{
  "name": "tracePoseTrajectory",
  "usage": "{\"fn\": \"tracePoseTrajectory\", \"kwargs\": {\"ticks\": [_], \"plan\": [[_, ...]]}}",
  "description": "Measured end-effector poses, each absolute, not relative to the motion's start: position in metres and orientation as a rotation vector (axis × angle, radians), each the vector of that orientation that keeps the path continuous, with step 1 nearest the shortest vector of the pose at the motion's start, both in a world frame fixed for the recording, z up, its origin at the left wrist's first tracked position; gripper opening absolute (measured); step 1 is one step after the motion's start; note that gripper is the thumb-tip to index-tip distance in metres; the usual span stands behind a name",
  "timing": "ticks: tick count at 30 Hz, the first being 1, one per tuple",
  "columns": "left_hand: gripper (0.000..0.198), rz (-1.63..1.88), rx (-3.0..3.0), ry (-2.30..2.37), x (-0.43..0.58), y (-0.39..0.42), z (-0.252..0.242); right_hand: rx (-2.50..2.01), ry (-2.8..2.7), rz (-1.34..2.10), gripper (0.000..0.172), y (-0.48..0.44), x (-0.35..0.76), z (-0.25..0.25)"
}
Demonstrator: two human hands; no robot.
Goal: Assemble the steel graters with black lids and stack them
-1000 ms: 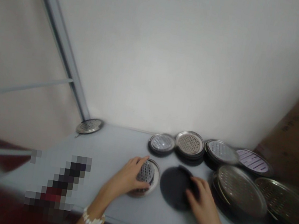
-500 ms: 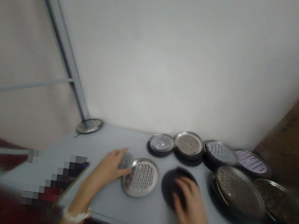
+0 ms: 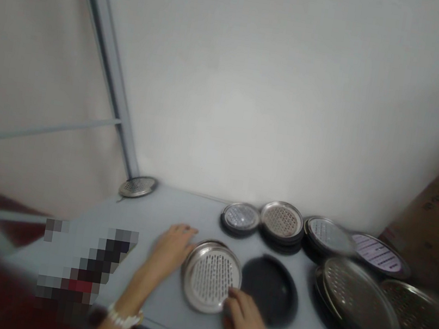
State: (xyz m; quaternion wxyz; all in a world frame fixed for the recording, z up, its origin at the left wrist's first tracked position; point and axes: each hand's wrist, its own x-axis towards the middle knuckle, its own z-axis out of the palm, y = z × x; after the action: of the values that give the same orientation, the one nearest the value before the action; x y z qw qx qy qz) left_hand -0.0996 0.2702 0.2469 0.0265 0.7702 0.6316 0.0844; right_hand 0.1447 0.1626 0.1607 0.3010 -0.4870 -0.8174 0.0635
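Note:
A round slotted metal plate [image 3: 211, 277] with a raised rim lies on the table in front of me, overlapping another metal plate [image 3: 199, 247] whose rim shows behind it. My left hand [image 3: 172, 248] is at their left edge, fingers loosely stretched and thumb close to the rim. At the lower right edge, my right hand [image 3: 247, 322] has its fingertips over the slotted plate's rim; its thumb is hidden. A black round dish [image 3: 272, 292] rests just right of the plate.
Stacks of round perforated plates on black dishes [image 3: 282, 221] line the wall, with larger stacks [image 3: 359, 303] at right. One perforated plate [image 3: 137, 187] lies in the far left corner. A pixelated patch [image 3: 92, 266] covers the left table. A cardboard box [image 3: 438, 219] stands at right.
My right hand has left the black dish and moved left onto the slotted plate's rim. The grey disc at my left fingers no longer shows, and two metal rims now overlap.

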Motion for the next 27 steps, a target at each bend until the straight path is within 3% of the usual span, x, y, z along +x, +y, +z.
{"fn": "tracePoseTrajectory", "kwargs": {"ticks": [4,14,27], "plan": [[0.028,0.195,2.390,1.838,-0.086,0.268,0.245,-1.229,-2.072,0.108,0.037,0.167,0.159,0.173],[0.032,0.251,2.208,1.878,-0.078,0.266,0.246,-1.220,-1.787,0.018,0.011,0.170,0.219,0.225],[0.015,0.844,2.176,1.791,-0.082,0.268,0.258,-1.396,-1.620,0.047,0.020,0.173,0.244,0.232]]}}
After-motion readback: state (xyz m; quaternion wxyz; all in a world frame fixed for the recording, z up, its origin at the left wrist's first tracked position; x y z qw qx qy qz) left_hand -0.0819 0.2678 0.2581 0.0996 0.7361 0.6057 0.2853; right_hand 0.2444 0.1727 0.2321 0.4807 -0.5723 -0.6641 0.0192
